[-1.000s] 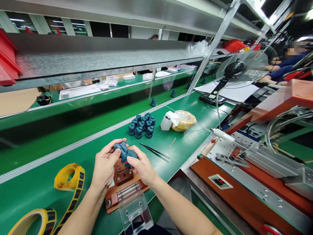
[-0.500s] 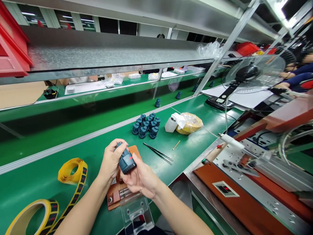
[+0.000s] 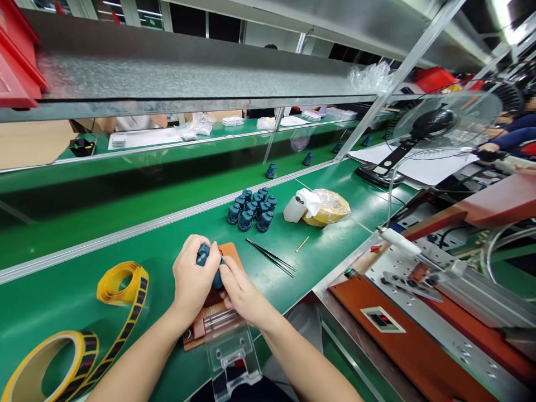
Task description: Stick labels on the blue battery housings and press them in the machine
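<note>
A dark blue battery pack (image 3: 218,279) is held between both my hands, largely covered by fingers. My left hand (image 3: 193,274) wraps round its upper left part. My right hand (image 3: 243,291) grips its lower right side with thumb and fingers. Beneath the hands lies an orange-brown fixture (image 3: 231,254) with a hinged clear plate (image 3: 234,349) at its near end. Black tweezers (image 3: 271,258) rest to the right of the hands. Beyond them stands a cluster of several similar blue packs (image 3: 246,219).
Yellow label tape (image 3: 125,282) curls at the left, beside a larger roll (image 3: 42,363). A thin stick (image 3: 302,244), a white bottle (image 3: 294,209) and a wrapped yellow roll (image 3: 333,207) lie to the right. A fan (image 3: 431,123) and a machine (image 3: 419,290) stand farther right.
My hands have closed more tightly round the battery pack, and the pack has turned so that its red-marked face is hidden. The view has shifted slightly.
</note>
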Tool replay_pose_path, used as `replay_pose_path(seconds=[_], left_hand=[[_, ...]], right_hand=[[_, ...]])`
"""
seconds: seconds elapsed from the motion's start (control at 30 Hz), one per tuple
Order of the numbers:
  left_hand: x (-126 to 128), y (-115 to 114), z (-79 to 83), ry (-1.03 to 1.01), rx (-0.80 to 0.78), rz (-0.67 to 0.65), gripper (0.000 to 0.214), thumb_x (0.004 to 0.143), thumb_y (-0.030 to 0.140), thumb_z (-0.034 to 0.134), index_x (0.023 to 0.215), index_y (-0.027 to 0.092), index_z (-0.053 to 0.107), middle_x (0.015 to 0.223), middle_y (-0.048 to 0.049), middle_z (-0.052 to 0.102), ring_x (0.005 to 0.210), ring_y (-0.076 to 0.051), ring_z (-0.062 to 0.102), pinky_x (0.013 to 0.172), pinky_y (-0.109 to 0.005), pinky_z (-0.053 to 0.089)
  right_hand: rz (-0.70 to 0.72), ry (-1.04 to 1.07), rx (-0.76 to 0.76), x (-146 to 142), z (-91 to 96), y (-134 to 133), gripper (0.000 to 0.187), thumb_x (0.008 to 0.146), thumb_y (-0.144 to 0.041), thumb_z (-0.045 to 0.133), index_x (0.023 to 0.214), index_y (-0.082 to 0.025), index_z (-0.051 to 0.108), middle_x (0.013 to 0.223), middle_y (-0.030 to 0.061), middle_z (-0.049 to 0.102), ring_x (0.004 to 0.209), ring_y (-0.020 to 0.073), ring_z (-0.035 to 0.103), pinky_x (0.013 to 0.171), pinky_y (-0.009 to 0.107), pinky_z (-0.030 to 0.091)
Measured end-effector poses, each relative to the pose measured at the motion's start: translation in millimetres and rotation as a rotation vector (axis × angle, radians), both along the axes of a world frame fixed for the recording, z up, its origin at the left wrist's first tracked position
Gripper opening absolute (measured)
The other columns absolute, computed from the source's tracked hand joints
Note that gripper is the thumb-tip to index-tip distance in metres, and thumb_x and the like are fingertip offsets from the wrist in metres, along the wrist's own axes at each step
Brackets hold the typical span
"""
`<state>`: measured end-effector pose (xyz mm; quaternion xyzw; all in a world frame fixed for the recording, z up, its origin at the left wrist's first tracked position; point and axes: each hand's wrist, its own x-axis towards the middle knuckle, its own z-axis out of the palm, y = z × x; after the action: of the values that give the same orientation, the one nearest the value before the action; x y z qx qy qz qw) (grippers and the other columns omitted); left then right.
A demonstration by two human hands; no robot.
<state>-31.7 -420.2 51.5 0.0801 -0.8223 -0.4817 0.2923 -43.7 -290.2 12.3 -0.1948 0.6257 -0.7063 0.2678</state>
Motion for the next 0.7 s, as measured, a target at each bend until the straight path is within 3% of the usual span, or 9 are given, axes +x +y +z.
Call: replay_pose_path(seconds=[0.13, 0.23, 0.3, 0.57, 0.7], left_hand=[[-3.5, -3.4, -8.6, -0.047, 0.124, -0.053, 0.021, 0.091, 0.039, 0.061, 0.077, 0.024, 0.055, 0.074, 0.0038, 0.053, 0.069, -0.015, 0.049, 0.068, -0.026, 0.038], [-7.0, -6.2, -13.0, -0.103, 0.322, -0.097, 0.026, 0.091, 0.047, 0.063, 0.08, 0.024, 0.056, 0.074, 0.0044, 0.052, 0.067, -0.014, 0.047, 0.064, -0.024, 0.039], [-8.1, -6.4, -14.7, -0.11, 0.422, -0.114, 0.028, 0.089, 0.05, 0.065, 0.081, 0.024, 0.056, 0.075, 0.0044, 0.052, 0.067, -0.014, 0.046, 0.063, -0.023, 0.04], [-6.8, -0.9, -15.4, -0.102, 0.551, -0.146, 0.031, 0.086, 0.052, 0.069, 0.084, 0.022, 0.06, 0.08, 0.0026, 0.057, 0.073, -0.014, 0.052, 0.067, -0.022, 0.045], [-1.8, 1.5, -11.3, -0.126, 0.632, -0.296, 0.037, 0.084, 0.05, 0.073, 0.109, 0.024, 0.063, 0.109, -0.0041, 0.065, 0.097, -0.017, 0.062, 0.085, -0.025, 0.05]], right_hand=[[0.01, 0.015, 0.032, -3.0, 5.5, 6.0, 0.04, 0.097, -0.058, 0.054, 0.117, -0.024, 0.051, 0.073, -0.0054, 0.049, 0.044, 0.0059, 0.04, 0.04, 0.019, 0.034], [0.026, -0.011, -0.063, -1.3, 13.0, 11.1, 0.052, 0.092, -0.048, 0.066, 0.134, -0.025, 0.047, 0.089, -0.0006, 0.056, 0.065, 0.0115, 0.059, 0.053, 0.023, 0.053], [0.011, -0.042, -0.121, 0.4, 16.6, 13.8, 0.056, 0.089, -0.046, 0.069, 0.136, -0.025, 0.047, 0.098, 0.0024, 0.056, 0.08, 0.0148, 0.062, 0.062, 0.026, 0.059], [-0.041, -0.048, -0.148, -1.7, 14.8, 20.6, 0.055, 0.085, -0.044, 0.074, 0.132, -0.025, 0.052, 0.114, 0.0044, 0.059, 0.074, 0.0118, 0.062, 0.068, 0.027, 0.059], [-0.128, 0.042, -0.095, -4.9, 6.6, 24.7, 0.054, 0.084, -0.04, 0.076, 0.131, -0.025, 0.053, 0.112, 0.0042, 0.062, 0.071, 0.012, 0.062, 0.069, 0.029, 0.057]])
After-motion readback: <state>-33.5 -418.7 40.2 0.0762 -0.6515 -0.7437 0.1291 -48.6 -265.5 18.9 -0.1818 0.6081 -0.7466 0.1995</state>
